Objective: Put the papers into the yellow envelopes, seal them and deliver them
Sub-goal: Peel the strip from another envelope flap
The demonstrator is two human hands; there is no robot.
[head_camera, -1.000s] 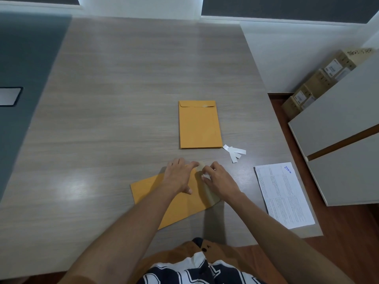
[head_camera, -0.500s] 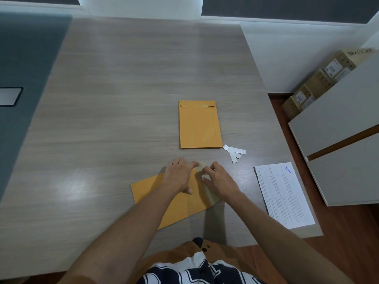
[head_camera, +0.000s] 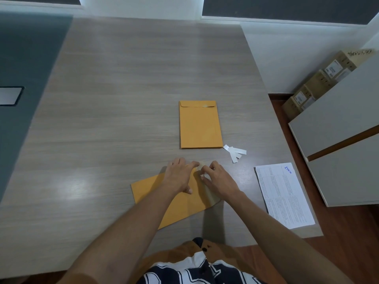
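Observation:
A yellow envelope (head_camera: 155,191) lies tilted on the wooden table (head_camera: 114,111) near its front edge. My left hand (head_camera: 180,175) presses flat on the envelope's right part, fingers spread. My right hand (head_camera: 219,179) rests on the envelope's flap end, fingertips pinching at a small white strip there. A second yellow envelope (head_camera: 200,125) lies flat farther back, flap closed. A printed white paper (head_camera: 284,194) lies at the table's right front corner.
Several white peeled strips (head_camera: 234,151) lie beside the far envelope's lower right corner. Grey cabinets (head_camera: 340,128) stand to the right, with cardboard boxes (head_camera: 320,83) behind them. A teal surface (head_camera: 22,64) borders the table on the left.

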